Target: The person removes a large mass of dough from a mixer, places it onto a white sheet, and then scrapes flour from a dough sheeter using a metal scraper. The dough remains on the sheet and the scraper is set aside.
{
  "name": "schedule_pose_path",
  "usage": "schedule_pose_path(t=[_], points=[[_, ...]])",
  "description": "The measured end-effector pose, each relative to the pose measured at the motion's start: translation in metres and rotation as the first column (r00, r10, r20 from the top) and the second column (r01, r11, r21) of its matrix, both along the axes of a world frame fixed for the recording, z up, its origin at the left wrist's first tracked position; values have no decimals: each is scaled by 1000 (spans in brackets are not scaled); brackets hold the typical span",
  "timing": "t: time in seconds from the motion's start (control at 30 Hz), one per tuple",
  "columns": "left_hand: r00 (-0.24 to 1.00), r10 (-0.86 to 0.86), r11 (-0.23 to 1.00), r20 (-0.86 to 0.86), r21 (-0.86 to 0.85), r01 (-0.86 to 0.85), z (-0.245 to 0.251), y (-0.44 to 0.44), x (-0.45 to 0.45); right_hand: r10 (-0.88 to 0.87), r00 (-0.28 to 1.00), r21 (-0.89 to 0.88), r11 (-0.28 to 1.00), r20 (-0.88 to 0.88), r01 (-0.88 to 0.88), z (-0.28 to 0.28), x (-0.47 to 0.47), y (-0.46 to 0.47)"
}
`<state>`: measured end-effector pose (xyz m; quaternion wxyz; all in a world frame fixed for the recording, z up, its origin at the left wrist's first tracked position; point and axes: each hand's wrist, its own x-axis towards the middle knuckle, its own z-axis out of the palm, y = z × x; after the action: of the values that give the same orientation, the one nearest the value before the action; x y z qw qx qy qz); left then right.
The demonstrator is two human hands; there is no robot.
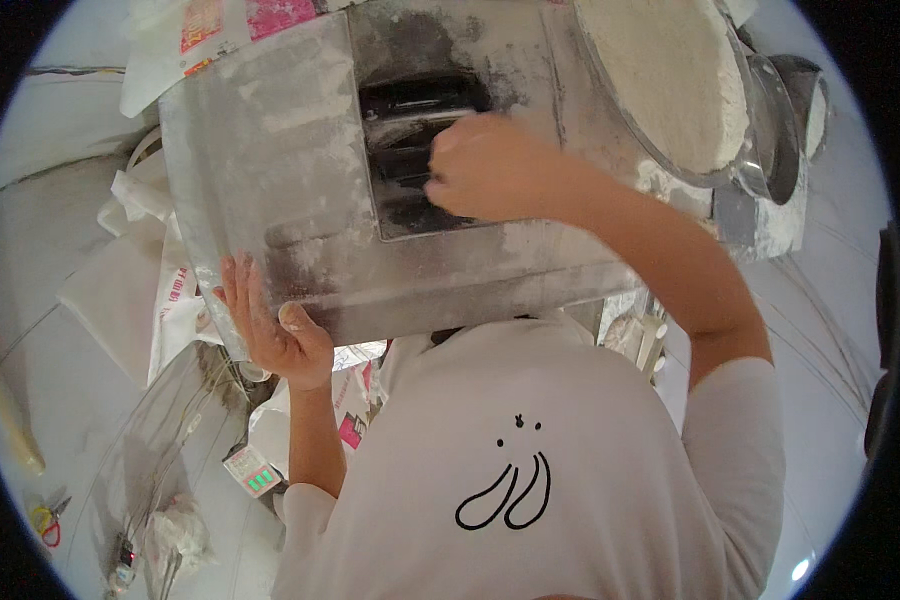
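Note:
A grey metal work surface (300, 180), dusted with pale powder, lies in front of me. Near its middle is a dark rectangular recess (405, 180) with ridged black parts. Over the right side of this recess is my right hand (472, 169), its fingers curled; whether something small is inside them is hidden. My left hand (277, 330) rests at the near left corner of the surface, fingers extended and thumb apart, holding nothing. A large round metal container (667, 82) of pale powder stands at the upper right, beyond my right forearm.
Plastic bags (131, 277) lie left of the surface, and another printed bag (172, 52) is at its far left corner. Scissors (49, 521), cables and a small box with green lights (253, 472) are lower left. More round metal pans (776, 135) stand far right.

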<state>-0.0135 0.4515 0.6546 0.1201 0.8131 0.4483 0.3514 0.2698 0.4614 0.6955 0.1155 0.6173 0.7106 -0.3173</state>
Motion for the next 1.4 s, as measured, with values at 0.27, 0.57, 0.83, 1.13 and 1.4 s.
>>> schedule_pose_path(t=[0.27, 0.57, 0.83, 1.13, 1.4], points=[[998, 15, 1000, 64, -2, -14, -5, 3, -1, 11, 1000, -42, 999, 10, -11, 12, 19, 15], [994, 15, 997, 111, -79, -6, -1, 7, 7, 47, 998, 19, 999, 31, -47, -1, 26, 18], [989, 9, 986, 145, -166, 15, 0, 10, 15, -150, 988, -37, 988, 35, 151, -3, 28, -4], [989, -86, 988, 124, -119, 101, 4, 19, 34, -249, 967, 114, 961, -46, 253, -7, 41, -17], [989, -148, 984, -10, -99, 146, 12, 17, 47, -125, 992, 198, 973, 5, 122, 31, 48, -29]])
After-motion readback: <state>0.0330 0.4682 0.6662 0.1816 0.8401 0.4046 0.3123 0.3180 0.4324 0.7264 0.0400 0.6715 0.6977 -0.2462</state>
